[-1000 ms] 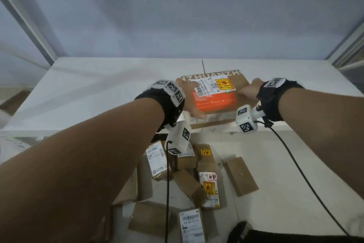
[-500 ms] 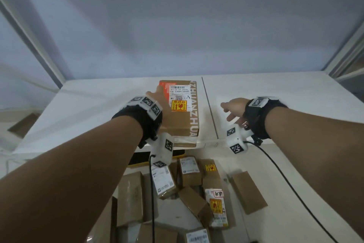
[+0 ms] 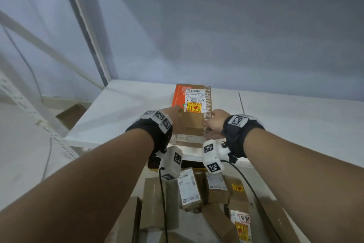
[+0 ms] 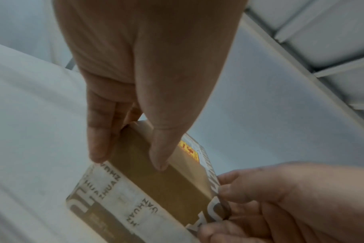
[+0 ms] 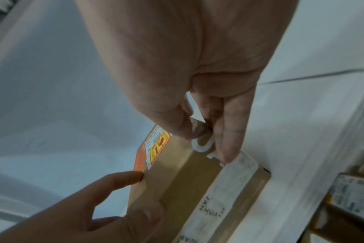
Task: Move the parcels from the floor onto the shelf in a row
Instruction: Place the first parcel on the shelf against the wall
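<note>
A: Down on the floor below the shelf's front edge, a heap of parcels lies jumbled.

B: Up a level, the left hand has thumb on top and fingers down the left side of the box, clamped on it.

A: The right hand grips the right side the same way.

B: The box lies flat on the white shelf, near end at the front edge, label toward the back.
</note>
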